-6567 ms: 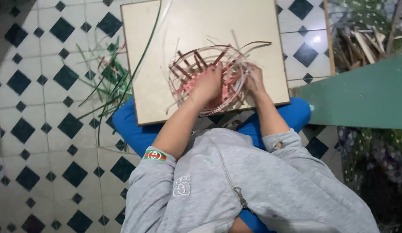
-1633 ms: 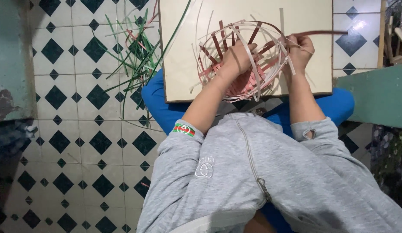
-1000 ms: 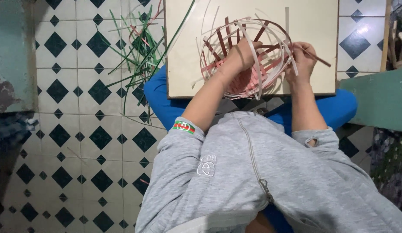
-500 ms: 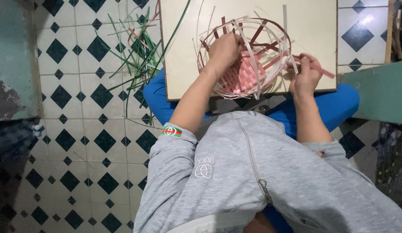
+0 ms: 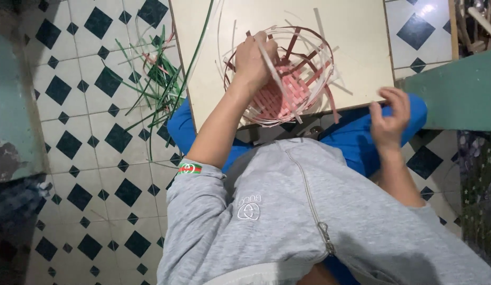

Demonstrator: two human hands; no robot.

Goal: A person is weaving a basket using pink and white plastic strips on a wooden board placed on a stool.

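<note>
The left hand [image 5: 254,60] grips the rim of the half-woven pink and white strip basket [image 5: 287,87]; the right hand [image 5: 389,117], loosely curled and empty, hangs down-right of it.

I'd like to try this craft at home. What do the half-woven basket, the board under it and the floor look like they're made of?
Half-woven basket: thin flat strips, pink, whitish and reddish-brown, smooth and springy looking; plastic or dyed cane, hard to tell. The left hand grips its rim. Board: pale cream sheet, smooth and matte, likely laminate or painted wood. Floor: glazed-looking white tiles with dark diamond insets and grout lines.
</note>
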